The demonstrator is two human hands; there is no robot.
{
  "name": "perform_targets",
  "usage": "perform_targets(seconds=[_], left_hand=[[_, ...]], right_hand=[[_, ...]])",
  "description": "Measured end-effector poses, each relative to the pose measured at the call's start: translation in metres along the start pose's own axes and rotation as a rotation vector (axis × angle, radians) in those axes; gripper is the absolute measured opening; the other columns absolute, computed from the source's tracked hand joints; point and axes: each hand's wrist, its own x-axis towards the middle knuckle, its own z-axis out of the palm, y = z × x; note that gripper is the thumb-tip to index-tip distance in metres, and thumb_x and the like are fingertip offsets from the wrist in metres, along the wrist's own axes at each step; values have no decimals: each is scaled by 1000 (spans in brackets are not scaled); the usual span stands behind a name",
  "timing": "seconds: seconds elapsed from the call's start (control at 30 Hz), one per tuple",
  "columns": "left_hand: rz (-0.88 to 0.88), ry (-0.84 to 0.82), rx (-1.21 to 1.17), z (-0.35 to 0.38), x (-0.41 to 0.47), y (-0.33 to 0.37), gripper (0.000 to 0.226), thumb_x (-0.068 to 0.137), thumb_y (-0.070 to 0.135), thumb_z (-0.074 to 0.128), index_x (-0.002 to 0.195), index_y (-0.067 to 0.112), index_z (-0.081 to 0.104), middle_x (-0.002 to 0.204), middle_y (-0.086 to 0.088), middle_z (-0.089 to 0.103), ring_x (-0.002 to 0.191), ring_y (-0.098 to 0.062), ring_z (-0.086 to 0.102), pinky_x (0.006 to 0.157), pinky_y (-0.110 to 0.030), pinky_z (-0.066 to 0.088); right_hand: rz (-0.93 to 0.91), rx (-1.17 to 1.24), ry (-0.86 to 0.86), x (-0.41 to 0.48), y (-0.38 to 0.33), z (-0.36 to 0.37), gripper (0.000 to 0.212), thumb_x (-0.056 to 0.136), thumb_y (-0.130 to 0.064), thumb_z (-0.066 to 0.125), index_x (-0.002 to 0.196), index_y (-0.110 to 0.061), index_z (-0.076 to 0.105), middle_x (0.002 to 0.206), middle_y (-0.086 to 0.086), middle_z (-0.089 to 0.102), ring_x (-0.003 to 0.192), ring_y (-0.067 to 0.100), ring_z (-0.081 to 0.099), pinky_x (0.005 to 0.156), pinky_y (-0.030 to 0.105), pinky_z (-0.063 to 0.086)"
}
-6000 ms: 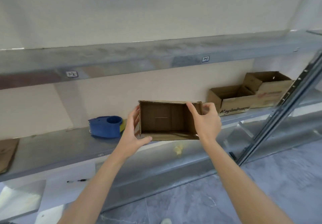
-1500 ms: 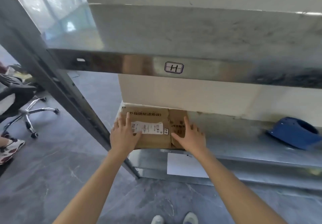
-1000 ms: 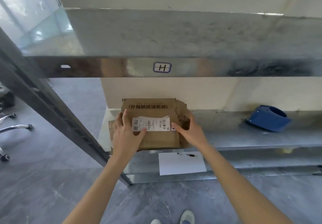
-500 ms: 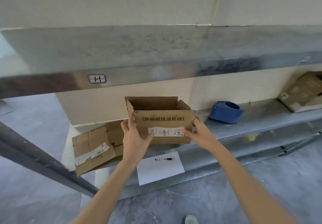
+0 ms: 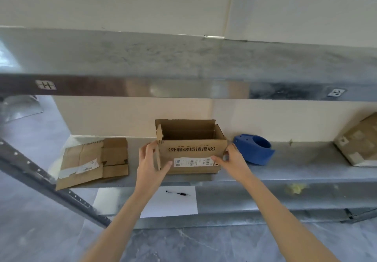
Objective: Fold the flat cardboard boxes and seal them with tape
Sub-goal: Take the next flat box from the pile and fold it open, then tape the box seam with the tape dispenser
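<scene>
Box [image 5: 191, 153] upright on shelf [image 5: 295, 170], top flaps open. Left grip [image 5: 152, 165] clamped round its left corner, right grip [image 5: 230, 161] pinching its right corner. Best to press down evenly, square the walls, then fold short flaps before long ones. Tape dispenser [image 5: 255, 149] within reach just right of box. Against half a second back: lower, seemingly set down, closer to dispenser. Flat box [image 5: 91, 159] still left of box.
</scene>
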Motion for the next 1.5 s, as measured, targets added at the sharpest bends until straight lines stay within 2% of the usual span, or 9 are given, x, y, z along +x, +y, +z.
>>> perform_targets(seconds=[0.23, 0.47, 0.57, 0.67, 0.8, 1.03, 1.2, 1.33, 1.5], left_hand=[[-35, 11, 6, -4, 4, 9, 45, 82, 24, 78, 121, 25, 55, 124, 7, 51, 120, -15, 47, 99, -33, 44], [-87, 6, 1, -10, 17, 5, 22, 94, 34, 65, 114, 28, 60, 118, 10, 58, 119, -17, 50, 98, -48, 49], [-85, 45, -1, -15, 24, 4, 33, 95, 33, 62, 126, 30, 53, 116, 14, 61, 117, -15, 54, 98, -44, 48], [-85, 75, 2, -18, 32, 3, 49, 92, 27, 68, 135, 26, 44, 115, 9, 63, 112, -17, 59, 93, -40, 50], [2, 16, -23, -19, 39, -1, 68, 90, 18, 71, 146, 31, 35, 144, 7, 40, 116, -11, 51, 85, -18, 48], [32, -97, -136, -19, 48, -3, 53, 93, 8, 65, 134, 28, 40, 132, 21, 46, 109, 5, 55, 81, -5, 46], [120, -103, -70, -9, 48, -12, 18, 93, 6, 64, 109, 11, 58, 125, 2, 52, 112, 1, 54, 77, -6, 49], [148, -97, -53, -10, 50, -14, 17, 91, 9, 67, 107, 12, 61, 124, 5, 54, 110, -3, 55, 88, -20, 52], [338, -34, 362, -10, 52, 1, 34, 84, 16, 70, 117, 15, 65, 130, 4, 59, 122, -20, 50, 96, -37, 46]], right_hand=[[-200, 28, 38, 7, -1, -14, 51, 83, -36, 77, 126, -26, 52, 121, -27, 48, 114, 7, 54, 92, 37, 53], [-231, -58, -49, 15, 3, -4, 38, 91, -46, 64, 119, -20, 66, 133, -16, 47, 118, 3, 47, 92, 22, 38], [-194, -27, 31, 20, 3, -2, 43, 89, -45, 68, 125, -25, 54, 129, -15, 49, 114, 11, 54, 87, 25, 45], [-172, 37, 103, 23, 1, -3, 77, 81, -43, 77, 142, -37, 30, 144, -18, 34, 118, 11, 51, 88, 33, 52], [-228, -7, 61, 28, 2, -1, 95, 84, -37, 76, 154, -40, 12, 158, -13, 22, 123, 5, 46, 94, 27, 43], [-242, -108, 108, 29, -1, -1, 60, 91, -30, 69, 142, -31, 37, 138, -5, 43, 116, 4, 49, 86, 29, 52], [-267, -204, 169, 25, 10, 0, 25, 91, -31, 67, 112, -22, 57, 149, -14, 33, 115, -1, 47, 74, 21, 49], [-250, -153, 175, 22, 13, 5, 26, 92, -38, 63, 114, -25, 57, 131, -25, 44, 110, -6, 48, 81, 22, 48], [-262, -155, 177, 22, 8, 6, 29, 89, -43, 60, 112, -27, 55, 129, -21, 47, 109, -7, 48, 78, 24, 50]])
